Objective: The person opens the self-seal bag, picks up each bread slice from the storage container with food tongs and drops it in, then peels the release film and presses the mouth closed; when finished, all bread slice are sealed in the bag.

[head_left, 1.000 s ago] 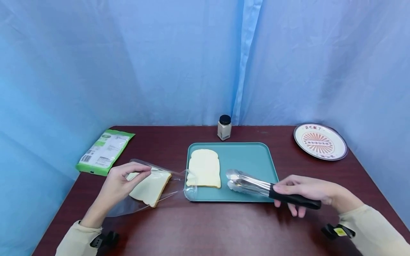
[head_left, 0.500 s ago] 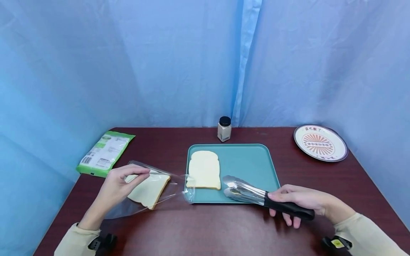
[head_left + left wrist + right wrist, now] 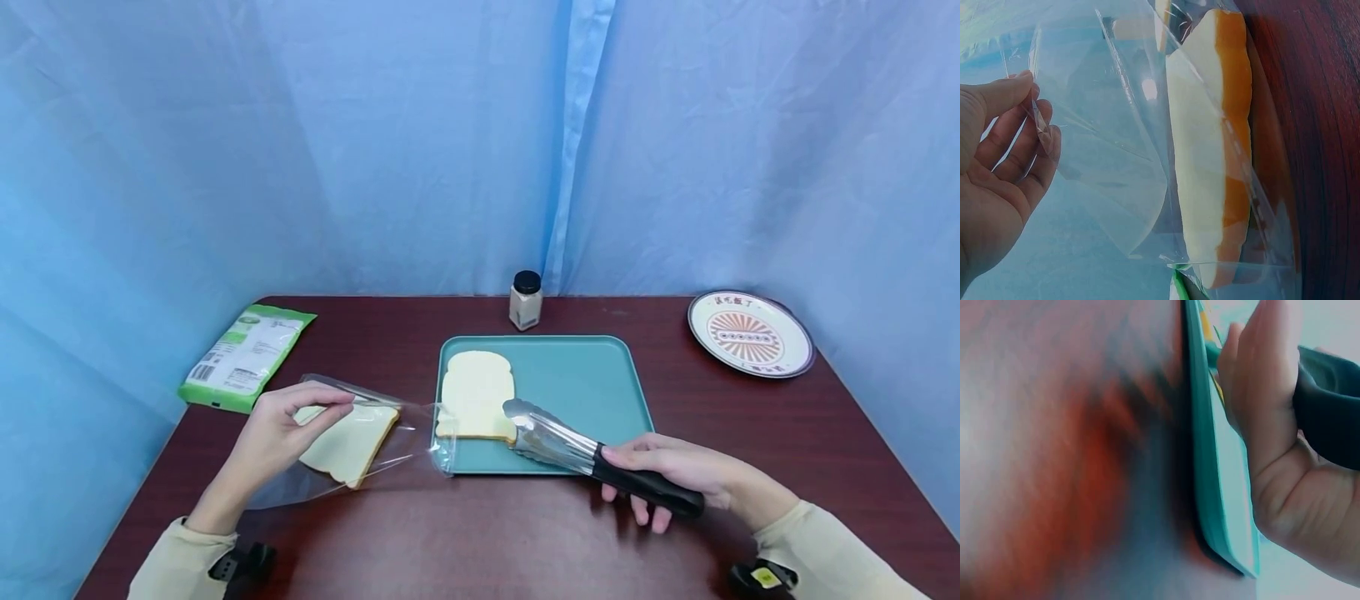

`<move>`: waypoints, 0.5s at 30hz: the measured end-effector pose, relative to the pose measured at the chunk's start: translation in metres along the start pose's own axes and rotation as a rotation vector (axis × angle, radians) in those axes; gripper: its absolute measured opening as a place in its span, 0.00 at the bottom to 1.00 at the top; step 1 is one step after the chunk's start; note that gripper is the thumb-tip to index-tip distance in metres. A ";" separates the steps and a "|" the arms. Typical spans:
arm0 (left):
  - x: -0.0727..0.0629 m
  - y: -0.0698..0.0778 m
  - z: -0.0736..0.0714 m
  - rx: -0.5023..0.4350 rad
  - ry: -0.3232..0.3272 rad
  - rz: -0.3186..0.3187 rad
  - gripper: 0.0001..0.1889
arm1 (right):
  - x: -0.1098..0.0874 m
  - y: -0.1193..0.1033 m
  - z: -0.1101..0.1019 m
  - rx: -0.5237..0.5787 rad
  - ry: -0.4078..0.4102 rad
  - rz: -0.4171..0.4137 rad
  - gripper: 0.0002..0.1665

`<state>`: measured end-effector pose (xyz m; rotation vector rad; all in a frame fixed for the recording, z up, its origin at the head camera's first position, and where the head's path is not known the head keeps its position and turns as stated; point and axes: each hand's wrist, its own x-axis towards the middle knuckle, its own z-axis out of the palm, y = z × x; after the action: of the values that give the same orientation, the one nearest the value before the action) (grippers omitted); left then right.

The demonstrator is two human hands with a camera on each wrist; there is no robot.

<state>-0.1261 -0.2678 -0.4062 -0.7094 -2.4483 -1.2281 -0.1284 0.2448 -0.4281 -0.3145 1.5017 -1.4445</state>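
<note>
My left hand pinches the upper edge of a clear plastic bag between thumb and fingers. Inside the bag a bread slice lies on the table, its brown crust facing right. The bag's mouth overlaps the left edge of a teal tray. A second bread slice lies flat on the tray's left side. With my right hand I grip the black handles of metal tongs; their scalloped tips are right at this slice's lower right corner. In the right wrist view the hand hides most of the tongs.
Behind the tray stands a small jar with a black lid. A green and white packet lies at the back left, and a patterned plate at the back right. Blue curtains hang behind the table.
My right hand has moved left with the tongs, bringing their tips from the tray's middle to the slice on the tray. The left hand and the bag have hardly moved.
</note>
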 end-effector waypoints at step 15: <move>0.002 0.002 0.002 0.016 0.000 -0.013 0.17 | 0.031 0.009 0.044 0.184 0.065 -0.052 0.34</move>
<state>-0.1270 -0.2649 -0.4051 -0.6905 -2.4637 -1.2123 -0.1055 0.1971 -0.4412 -0.1967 1.4087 -1.6349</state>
